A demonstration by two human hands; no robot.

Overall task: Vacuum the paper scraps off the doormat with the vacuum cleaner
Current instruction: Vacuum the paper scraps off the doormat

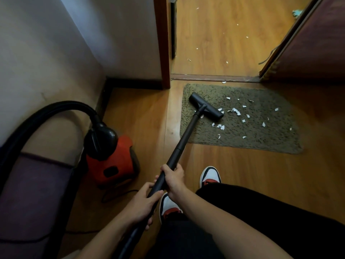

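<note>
Both hands, left and right, are wrapping curled fingers round the wand, head sitting on the mat far beyond the fingertips, scraps just past it, likely scattering if shoved fast.

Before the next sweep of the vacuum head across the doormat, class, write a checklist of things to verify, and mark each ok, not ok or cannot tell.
1. Both hands on the wand: left hand and right hand grip it. Ok.
2. Vacuum head on the doormat: at its left part. Ok.
3. Doormat clean: paper scraps lie to the head's right. Not ok.
4. Hose joined to the red vacuum cleaner. Ok.
5. Motor running: cannot tell.
</note>
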